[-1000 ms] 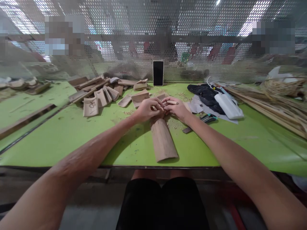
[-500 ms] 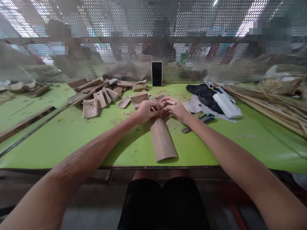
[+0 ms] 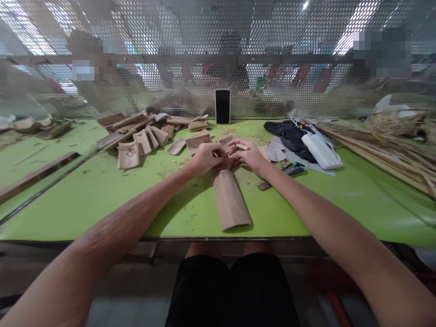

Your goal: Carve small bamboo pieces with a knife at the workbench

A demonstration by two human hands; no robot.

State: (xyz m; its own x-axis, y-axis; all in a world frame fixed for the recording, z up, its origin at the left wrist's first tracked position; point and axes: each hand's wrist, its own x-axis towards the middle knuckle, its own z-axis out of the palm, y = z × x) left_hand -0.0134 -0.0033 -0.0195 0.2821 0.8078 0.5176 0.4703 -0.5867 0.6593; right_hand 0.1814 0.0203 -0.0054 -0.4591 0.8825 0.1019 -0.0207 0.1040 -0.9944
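Observation:
A half-round length of bamboo (image 3: 233,202) lies curved side up near the table's front edge, pointing away from me. At its far end, my left hand (image 3: 207,157) has its fingers curled down on a small brownish bamboo piece (image 3: 218,172), mostly hidden by the fingers. Close against it, my right hand (image 3: 251,157) is closed round a slim pale wooden stick or handle (image 3: 243,146), whose other end is out of sight. Both sets of fingertips meet over the small piece. Fine shavings (image 3: 245,176) lie scattered around the hands.
Many cut bamboo pieces (image 3: 128,155) are heaped at the back left. A phone (image 3: 222,106) stands against the perforated screen (image 3: 190,68). To the right lie dark tools (image 3: 284,175), a black cloth (image 3: 289,138), a white power bank-like block (image 3: 322,151) and long bamboo strips (image 3: 378,156).
Both hands stay in nearly the same place, with only slight finger shifts at the small piece. The half-round bamboo has not visibly moved.

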